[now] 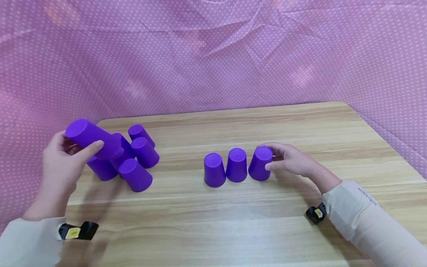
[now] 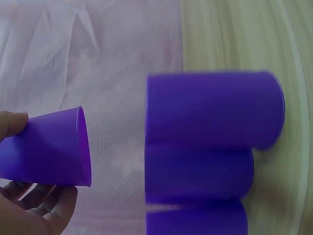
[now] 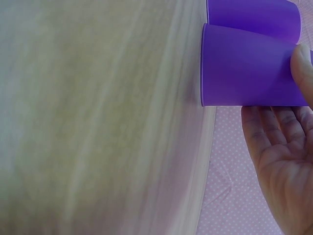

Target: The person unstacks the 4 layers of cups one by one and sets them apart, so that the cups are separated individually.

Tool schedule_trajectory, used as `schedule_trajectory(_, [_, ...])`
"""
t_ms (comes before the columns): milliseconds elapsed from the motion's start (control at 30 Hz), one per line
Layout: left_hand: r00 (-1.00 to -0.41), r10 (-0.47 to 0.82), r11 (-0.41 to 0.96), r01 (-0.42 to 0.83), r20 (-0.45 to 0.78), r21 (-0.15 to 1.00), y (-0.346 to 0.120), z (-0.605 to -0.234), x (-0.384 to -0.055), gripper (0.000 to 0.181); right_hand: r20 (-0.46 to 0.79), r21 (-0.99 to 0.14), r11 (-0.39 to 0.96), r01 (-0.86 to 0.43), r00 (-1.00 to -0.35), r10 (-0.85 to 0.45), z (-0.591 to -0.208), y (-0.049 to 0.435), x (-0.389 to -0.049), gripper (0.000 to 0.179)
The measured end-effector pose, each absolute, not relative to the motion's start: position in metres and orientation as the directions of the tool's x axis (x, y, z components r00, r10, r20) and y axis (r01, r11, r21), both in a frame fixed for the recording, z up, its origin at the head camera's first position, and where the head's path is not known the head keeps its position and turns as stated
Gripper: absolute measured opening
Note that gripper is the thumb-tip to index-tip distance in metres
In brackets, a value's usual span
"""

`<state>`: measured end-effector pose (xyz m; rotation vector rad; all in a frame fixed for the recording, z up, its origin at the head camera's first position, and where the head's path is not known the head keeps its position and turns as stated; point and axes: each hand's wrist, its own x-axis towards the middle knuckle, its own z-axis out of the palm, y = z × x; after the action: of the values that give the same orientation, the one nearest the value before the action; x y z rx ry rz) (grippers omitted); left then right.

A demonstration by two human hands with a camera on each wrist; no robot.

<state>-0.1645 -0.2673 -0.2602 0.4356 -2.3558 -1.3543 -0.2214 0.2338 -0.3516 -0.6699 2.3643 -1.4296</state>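
My left hand (image 1: 63,159) grips a purple cup (image 1: 95,139), tilted with its closed base toward the upper left, above a cluster of upside-down purple cups. In the left wrist view that cup (image 2: 44,147) has its open rim facing away from the fingers. My right hand (image 1: 290,160) holds the rightmost purple cup (image 1: 261,165) of a row of three upside-down cups, thumb on the near side and fingers behind. The middle cup (image 1: 237,165) and the left cup (image 1: 214,170) stand close beside it. The right wrist view has the held cup (image 3: 249,68) with its rim at the tabletop.
The left cluster includes a front cup (image 1: 136,175), a right cup (image 1: 145,152) and a back cup (image 1: 141,134); others are partly hidden behind the raised cup. A wooden table (image 1: 186,222) carries everything. Pink dotted cloth (image 1: 213,66) hangs behind it.
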Motion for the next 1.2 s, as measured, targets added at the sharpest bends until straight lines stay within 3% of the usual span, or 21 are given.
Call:
schedule_trajectory(233, [-0.826, -0.549, 0.313, -0.065, 0.125, 0.948, -0.296, -0.265, -0.159, 0.047, -0.004, -0.889, 0.387, -0.242, -0.844, -0.536, -0.35, 0.234, -0.221, 0.058])
schedule_trajectory(500, [-0.813, -0.578, 0.115, 0.011, 0.075, 0.993, -0.319, -0.278, -0.153, 0.047, -0.016, -0.897, 0.383, -0.221, -0.849, -0.528, -0.35, 0.234, -0.22, 0.059])
schedule_trajectory(600, [-0.797, -0.601, 0.117, -0.012, 0.061, 0.993, -0.326, -0.285, -0.154, 0.048, -0.021, -0.898, 0.385, -0.215, -0.852, -0.524, -0.351, 0.234, -0.221, 0.059])
schedule_trajectory(833, [-0.752, -0.659, 0.205, -0.212, -0.025, 0.956, -0.336, -0.302, -0.153, 0.054, -0.007, -0.895, 0.382, -0.232, -0.847, -0.531, -0.352, 0.233, -0.221, 0.059])
schedule_trajectory(1200, [-0.702, -0.706, 0.014, -0.143, -0.091, 0.99, -0.338, -0.315, -0.145, 0.053, -0.004, -0.899, 0.371, -0.234, -0.842, -0.539, -0.35, 0.233, -0.221, 0.059])
